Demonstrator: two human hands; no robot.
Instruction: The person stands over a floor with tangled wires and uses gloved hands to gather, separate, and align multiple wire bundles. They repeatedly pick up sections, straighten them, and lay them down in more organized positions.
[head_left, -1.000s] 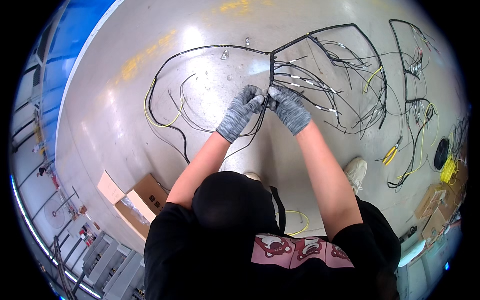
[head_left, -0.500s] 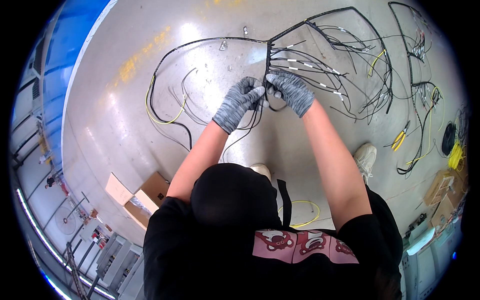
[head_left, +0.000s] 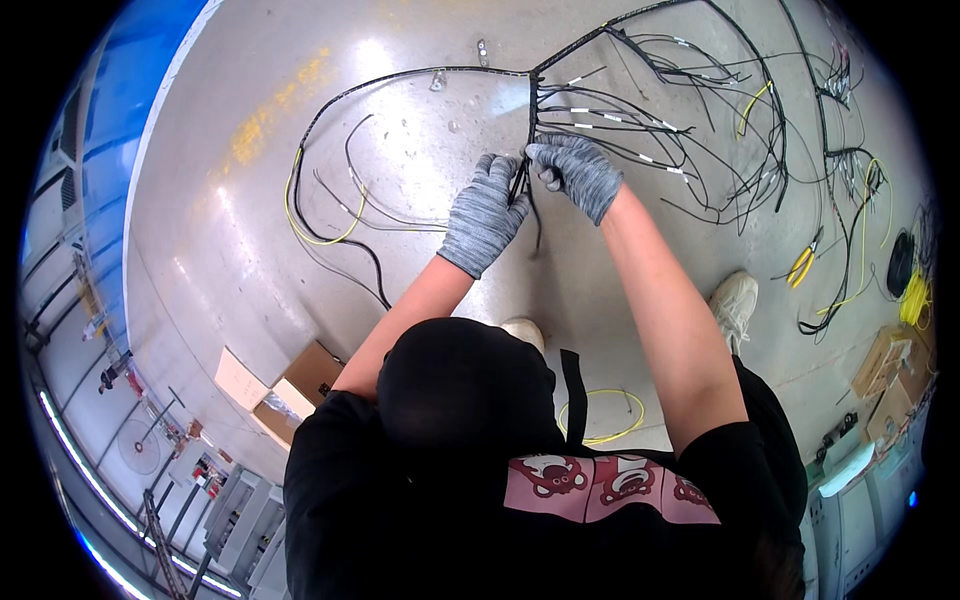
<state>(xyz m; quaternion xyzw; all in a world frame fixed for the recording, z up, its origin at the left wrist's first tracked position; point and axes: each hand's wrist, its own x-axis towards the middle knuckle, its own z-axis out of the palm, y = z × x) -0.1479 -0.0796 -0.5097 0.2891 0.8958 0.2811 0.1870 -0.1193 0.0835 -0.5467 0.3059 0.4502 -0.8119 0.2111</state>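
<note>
A black wiring harness (head_left: 430, 72) lies spread over the grey floor, with thin black branch wires (head_left: 610, 122) fanning right, several with white labels. My left hand (head_left: 485, 215), in a grey knit glove, is closed round the loose wires at the lower end of the harness's middle stem. Just right of it, my gloved right hand (head_left: 578, 175) pinches the same stem between thumb and fingers at the point where the wires leave it. The fingertips hide the exact spot. A few black wire ends (head_left: 537, 225) hang below, between the hands.
Yellow-handled pliers (head_left: 801, 265) lie on the floor at the right, near another black harness (head_left: 826, 120). Coils of yellow wire (head_left: 914, 300) and black wire (head_left: 900, 262) are farther right. An open cardboard box (head_left: 290, 385) stands lower left; a yellow wire loop (head_left: 615, 415) lies by my feet.
My left hand has turned more upright and gathered the loose wires, which no longer spread below it. My right hand has shifted slightly up and left along the stem.
</note>
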